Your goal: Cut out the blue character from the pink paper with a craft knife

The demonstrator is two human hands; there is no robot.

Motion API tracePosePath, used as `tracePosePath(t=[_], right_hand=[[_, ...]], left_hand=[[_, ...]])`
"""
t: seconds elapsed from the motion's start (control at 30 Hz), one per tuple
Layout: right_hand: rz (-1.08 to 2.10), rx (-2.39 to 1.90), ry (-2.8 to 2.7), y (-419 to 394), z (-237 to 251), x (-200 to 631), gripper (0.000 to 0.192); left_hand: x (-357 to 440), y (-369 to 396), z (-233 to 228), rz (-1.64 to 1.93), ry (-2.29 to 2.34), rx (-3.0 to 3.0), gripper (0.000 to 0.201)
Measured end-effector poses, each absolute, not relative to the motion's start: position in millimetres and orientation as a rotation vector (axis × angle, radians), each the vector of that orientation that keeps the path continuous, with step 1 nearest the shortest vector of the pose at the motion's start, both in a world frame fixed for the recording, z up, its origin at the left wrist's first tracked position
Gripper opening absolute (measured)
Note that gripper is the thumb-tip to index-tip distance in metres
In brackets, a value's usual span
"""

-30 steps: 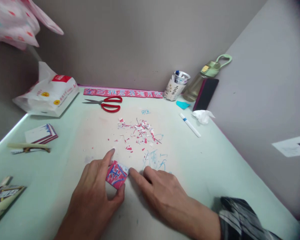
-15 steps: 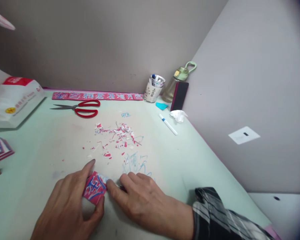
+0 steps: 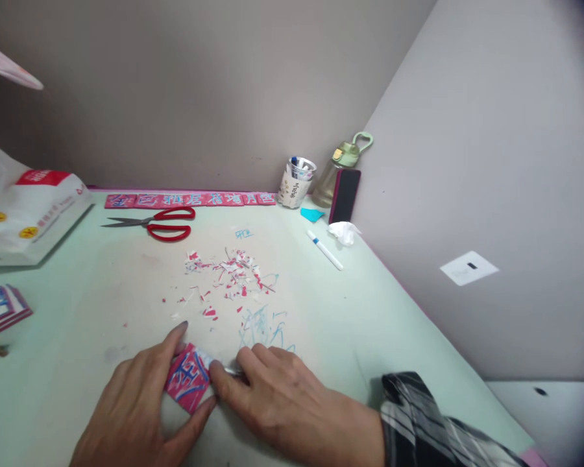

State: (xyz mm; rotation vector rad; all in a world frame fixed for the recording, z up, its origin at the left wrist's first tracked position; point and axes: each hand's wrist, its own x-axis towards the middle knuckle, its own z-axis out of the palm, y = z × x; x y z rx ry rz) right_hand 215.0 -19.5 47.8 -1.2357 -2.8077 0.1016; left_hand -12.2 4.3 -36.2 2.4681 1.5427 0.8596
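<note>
My left hand (image 3: 131, 402) grips a small pink square piece (image 3: 189, 379) between thumb and fingers, low on the table. Blue lines and a character mark its face, and a whitish patch shows near its upper right edge. Closed beside it, my right hand (image 3: 285, 392) has its thumb at the piece's right edge. A thin, shiny tool (image 3: 233, 372) pokes out under the right fingers; most of it is hidden, so its kind is unclear. Pink and white scraps (image 3: 238, 269) lie scattered beyond both hands.
Red-handled scissors (image 3: 168, 224) lie before a row of pink character tiles (image 3: 189, 200). A white bag (image 3: 34, 214) and stacked cards (image 3: 4, 311) are left. At back right stand a pen jar (image 3: 296, 188), bottle (image 3: 328, 181) and phone (image 3: 344, 196), near a white marker (image 3: 325, 250).
The whole view has shifted slightly, with the scene sitting lower in the picture. The pink piece is turned a little within my left fingers; both hands keep their hold.
</note>
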Motion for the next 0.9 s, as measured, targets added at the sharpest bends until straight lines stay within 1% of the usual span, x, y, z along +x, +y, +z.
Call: tracePosePath(t=[0.07, 0.27, 0.4, 0.57, 0.73, 0.9], right_hand=[[0.104, -1.225, -2.826, -19.0, 48.9, 214.9, 0.036], [0.144, -1.186, -2.859, -18.6, 55.3, 215.4, 0.031], [0.196, -1.188, -2.855, -17.0, 55.5, 219.3, 0.026], [0.258, -1.199, -2.83, -15.4, 54.0, 223.4, 0.027], [0.355, -1.296, -2.749, -15.0, 55.6, 224.0, 0.027], [0.403, -1.349, -2.71, -14.1, 52.7, 222.4, 0.035]], left_hand=[[-13.9, 5.2, -40.0, 0.847, 1.548, 2.469, 0.075], [-15.0, 7.8, -42.9, 0.919, 1.502, 2.439, 0.064], [-16.3, 6.3, -43.8, 0.882, 1.464, 2.387, 0.059], [-16.9, 4.7, -42.9, 0.849, 1.469, 2.406, 0.063], [-12.5, 4.1, -31.9, 0.813, 1.505, 2.42, 0.066], [-8.1, 2.0, -21.2, 0.815, 1.538, 2.403, 0.065]])
